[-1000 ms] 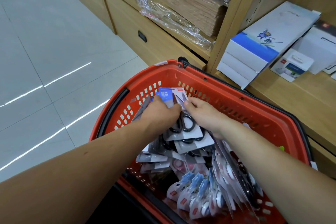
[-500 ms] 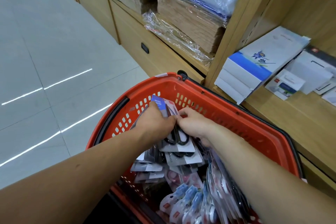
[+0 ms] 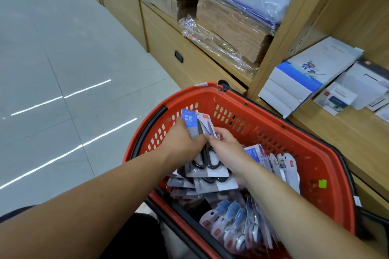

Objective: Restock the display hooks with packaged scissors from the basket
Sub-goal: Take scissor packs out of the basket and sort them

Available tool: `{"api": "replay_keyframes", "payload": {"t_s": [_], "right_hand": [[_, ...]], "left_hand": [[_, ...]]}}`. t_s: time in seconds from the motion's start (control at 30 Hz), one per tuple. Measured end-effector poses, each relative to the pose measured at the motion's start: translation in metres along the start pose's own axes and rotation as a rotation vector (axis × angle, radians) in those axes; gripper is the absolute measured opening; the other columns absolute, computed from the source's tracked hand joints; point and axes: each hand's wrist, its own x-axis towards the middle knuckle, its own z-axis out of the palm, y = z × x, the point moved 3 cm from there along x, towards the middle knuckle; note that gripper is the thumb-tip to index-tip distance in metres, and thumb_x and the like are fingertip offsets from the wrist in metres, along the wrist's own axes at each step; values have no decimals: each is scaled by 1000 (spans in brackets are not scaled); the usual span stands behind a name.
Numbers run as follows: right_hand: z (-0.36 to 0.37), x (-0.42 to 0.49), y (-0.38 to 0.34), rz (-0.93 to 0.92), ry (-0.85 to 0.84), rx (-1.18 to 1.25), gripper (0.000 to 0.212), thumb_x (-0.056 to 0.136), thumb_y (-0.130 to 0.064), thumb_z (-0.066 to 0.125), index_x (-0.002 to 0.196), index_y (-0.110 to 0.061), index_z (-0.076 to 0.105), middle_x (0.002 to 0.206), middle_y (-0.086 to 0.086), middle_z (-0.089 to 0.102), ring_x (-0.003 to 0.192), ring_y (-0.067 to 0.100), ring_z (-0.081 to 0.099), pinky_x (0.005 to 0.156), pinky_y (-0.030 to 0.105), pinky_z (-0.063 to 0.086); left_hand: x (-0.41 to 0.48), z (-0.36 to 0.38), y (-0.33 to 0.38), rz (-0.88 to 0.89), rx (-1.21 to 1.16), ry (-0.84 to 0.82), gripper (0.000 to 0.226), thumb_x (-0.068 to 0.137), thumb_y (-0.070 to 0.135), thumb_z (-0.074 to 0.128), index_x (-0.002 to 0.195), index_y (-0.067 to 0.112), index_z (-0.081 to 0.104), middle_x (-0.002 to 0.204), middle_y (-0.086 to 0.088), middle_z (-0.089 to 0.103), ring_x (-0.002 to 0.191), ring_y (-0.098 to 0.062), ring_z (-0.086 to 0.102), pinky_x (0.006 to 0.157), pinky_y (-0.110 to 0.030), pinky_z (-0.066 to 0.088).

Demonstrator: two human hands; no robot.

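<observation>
While wooden shelves with white boxes stood beyond our hands, loose packets crowded the red basket below our wrists. Our left hand and right hand both gripped one stack of packaged scissors, held between them above the pile.

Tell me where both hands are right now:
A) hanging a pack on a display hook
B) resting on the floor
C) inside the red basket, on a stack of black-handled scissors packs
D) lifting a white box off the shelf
C: the left hand and right hand meet on the scissors packs inside the red basket.
</observation>
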Motion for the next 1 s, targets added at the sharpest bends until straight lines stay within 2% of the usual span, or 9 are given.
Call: {"api": "replay_keyframes", "payload": {"t_s": [0.07, 0.23, 0.37, 0.47, 0.57, 0.63, 0.8, 0.9, 1.0], "right_hand": [[1, -3, 6, 34, -7, 2, 38, 105, -50, 56, 142, -52, 51, 141, -8, 35, 122, 19, 51, 98, 35, 44], [-6, -4, 12, -9, 26, 147, 31, 102, -47, 66, 132, -48, 59, 126, -14, 67, 107, 5, 68, 84, 25, 53], [-12, -2, 16, -44, 112, 287, 61, 89, -48, 81, 144, -33, 58, 127, -5, 72, 109, 17, 74, 98, 40, 60], [-17, -4, 5, -142, 133, 286, 30, 100, -31, 71, 127, -45, 64, 119, -7, 77, 107, 15, 75, 98, 41, 61], [-21, -6, -6, -187, 91, 289, 28, 108, -28, 59, 131, -43, 63, 121, -11, 75, 110, 13, 72, 101, 43, 59], [-20, -3, -4, -157, 60, 307, 28, 110, -30, 54, 132, -46, 61, 123, -10, 74, 112, 16, 72, 100, 45, 59], [-10, 1, 18, -40, 14, 354, 40, 89, -59, 63, 129, -58, 63, 139, 2, 66, 121, 28, 70, 103, 55, 57], [-13, 2, 29, -14, -3, 460, 25, 105, -36, 59, 128, -40, 69, 121, 8, 78, 110, 32, 76, 100, 55, 59], [-17, 1, 39, -13, 46, 496, 23, 108, -25, 57, 125, -30, 71, 113, 6, 81, 105, 30, 78, 100, 57, 59]], "left_hand": [[-3, 3, -3, 16, 46, 3, 48, 92, 43, 72, 127, 18, 50, 109, 0, 69, 91, -18, 68, 70, -30, 54], [-5, 6, -1, 62, -2, 0, 41, 92, 43, 71, 127, 28, 55, 108, 10, 70, 94, -11, 69, 76, -28, 54], [-3, 4, 6, 130, -23, 14, 38, 91, 45, 70, 126, 39, 58, 106, 17, 73, 94, -5, 71, 87, -33, 58], [-6, 6, 15, 197, -69, 4, 48, 93, 49, 65, 139, 44, 51, 121, 20, 71, 103, -1, 70, 94, -34, 58], [-10, 13, 23, 205, -122, 24, 78, 88, 65, 57, 157, 43, 29, 136, 21, 62, 117, -7, 65, 104, -37, 53], [-7, 19, 24, 213, -134, 16, 88, 79, 70, 54, 158, 40, 28, 134, 16, 65, 115, -11, 68, 101, -43, 56], [-8, 23, 26, 222, -70, -35, 70, 99, 48, 61, 159, 31, 29, 137, 15, 59, 111, -4, 65, 96, -31, 56], [-8, 24, 26, 254, -67, -59, 57, 108, 46, 45, 161, 31, 32, 148, 12, 56, 130, -12, 58, 114, -40, 47], [-12, 26, 26, 237, -9, -146, 57, 107, 46, 36, 163, 36, 29, 156, 10, 50, 131, -19, 60, 113, -36, 46]]}}
